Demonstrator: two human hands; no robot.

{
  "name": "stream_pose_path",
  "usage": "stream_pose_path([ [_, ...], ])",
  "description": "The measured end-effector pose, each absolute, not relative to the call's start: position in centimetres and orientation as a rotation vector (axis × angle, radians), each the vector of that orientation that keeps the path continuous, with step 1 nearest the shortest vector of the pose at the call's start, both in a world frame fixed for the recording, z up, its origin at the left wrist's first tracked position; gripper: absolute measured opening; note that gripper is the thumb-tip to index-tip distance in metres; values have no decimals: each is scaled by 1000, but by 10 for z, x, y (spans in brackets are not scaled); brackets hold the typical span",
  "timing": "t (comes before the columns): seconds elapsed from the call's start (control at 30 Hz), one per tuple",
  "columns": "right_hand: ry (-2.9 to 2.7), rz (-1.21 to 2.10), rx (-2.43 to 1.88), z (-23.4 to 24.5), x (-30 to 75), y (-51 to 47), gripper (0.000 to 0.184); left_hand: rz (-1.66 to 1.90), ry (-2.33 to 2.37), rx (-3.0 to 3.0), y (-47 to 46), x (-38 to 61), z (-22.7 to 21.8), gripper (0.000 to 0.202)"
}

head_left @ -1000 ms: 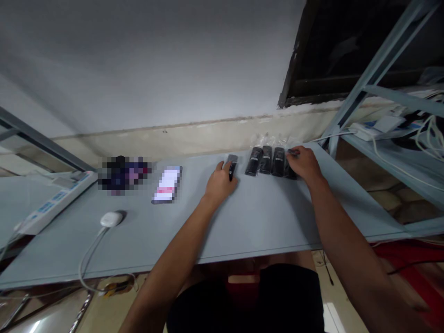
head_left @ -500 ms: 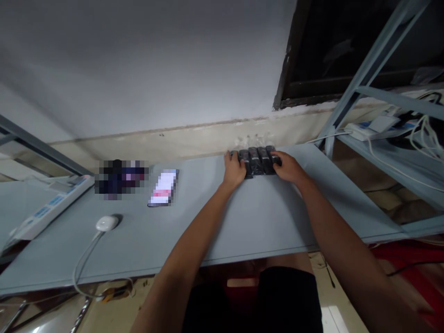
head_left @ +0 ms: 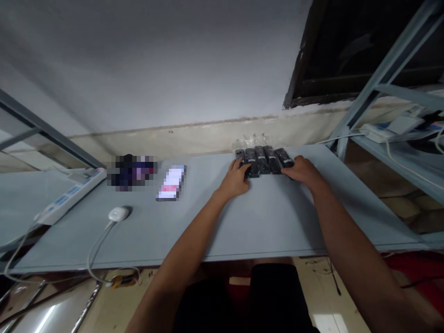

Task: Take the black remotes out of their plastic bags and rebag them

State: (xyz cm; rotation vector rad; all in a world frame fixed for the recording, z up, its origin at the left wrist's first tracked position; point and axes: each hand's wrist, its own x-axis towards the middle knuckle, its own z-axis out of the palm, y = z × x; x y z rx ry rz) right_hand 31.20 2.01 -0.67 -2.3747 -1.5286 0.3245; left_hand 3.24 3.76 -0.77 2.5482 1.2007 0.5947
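Note:
Several black remote controls [head_left: 261,159], each in a clear plastic bag and some with a small white label, lie side by side near the wall. My left hand [head_left: 236,179] is closed over the near end of the leftmost remote control [head_left: 239,153], thumb on its right side. At the other end of the row, my right hand [head_left: 302,169] grips the near end of the rightmost remote control [head_left: 283,156]. That one lies slanted, its top leaning left and its lower end apart from its neighbour. My fingers partly hide both end pieces.
On the grey tabletop [head_left: 263,217], a phone [head_left: 171,182] with a lit screen lies left of my hands, near a blurred dark item [head_left: 132,172]. Farther left are a white corded puck [head_left: 118,213] and a power strip [head_left: 71,196]. A metal rack [head_left: 360,111] with cables stands right.
My right hand has moved right with the rightmost remote control, which now slants away from the row. My left hand has slid toward me, uncovering more of the leftmost one. The view has shifted slightly.

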Motion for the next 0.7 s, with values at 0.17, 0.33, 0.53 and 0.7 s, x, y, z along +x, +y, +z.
stream_pose_path([
  [0.17,-1483,350,-2337,-7,312,21,46,789,1201,2486,34,23,-9,64],
  [0.33,-1195,405,-1969,-2,301,26,30,1071,1107,2423,25,25,3,50],
  [0.53,-807,1058,-1133,11,271,22,25,1125,884,2102,12,35,17,32],
  [0.7,-822,1293,-919,22,248,6,29,984,811,1628,4,48,16,68],
])
